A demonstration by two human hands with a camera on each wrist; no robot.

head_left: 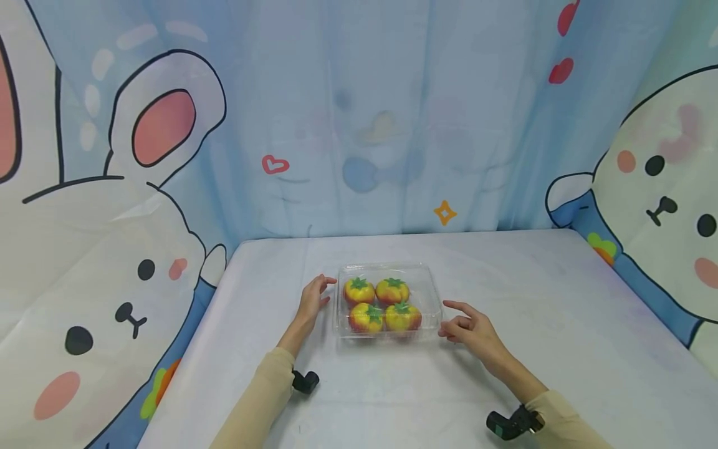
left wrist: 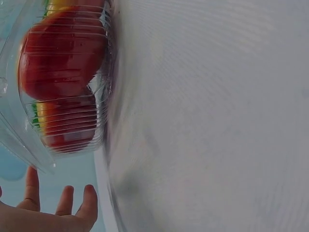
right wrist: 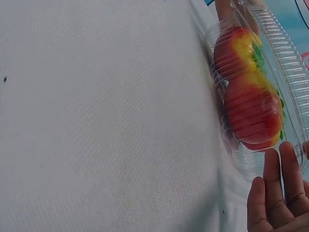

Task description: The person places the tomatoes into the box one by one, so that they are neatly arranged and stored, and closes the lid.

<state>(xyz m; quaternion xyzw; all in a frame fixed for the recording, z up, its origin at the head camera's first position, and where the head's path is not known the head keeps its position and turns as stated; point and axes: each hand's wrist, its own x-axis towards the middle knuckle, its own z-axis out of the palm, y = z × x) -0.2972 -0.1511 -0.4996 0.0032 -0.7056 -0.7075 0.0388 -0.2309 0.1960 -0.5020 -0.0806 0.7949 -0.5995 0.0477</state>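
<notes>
A clear plastic box [head_left: 425, 293] sits on the white table, its see-through lid over several red-and-yellow fruits with green leafy caps [head_left: 402, 318]. My left hand [head_left: 311, 302] is at the box's left side, fingers loosely bent and fingertips close to the rim. On the opposite side, my right hand [head_left: 473, 333] has its fingers extended toward the right edge. In the right wrist view, the fingertips [right wrist: 273, 159] come up to the ridged box wall [right wrist: 251, 159]; whether they touch is hard to tell. Neither hand grips anything.
The white tabletop [head_left: 381, 399] spreads around the box, and its back edge meets a blue curtain [head_left: 381, 125] printed with cartoon animals. A black wrist camera [head_left: 305, 381] is on the left sleeve, another camera [head_left: 513, 424] on the right.
</notes>
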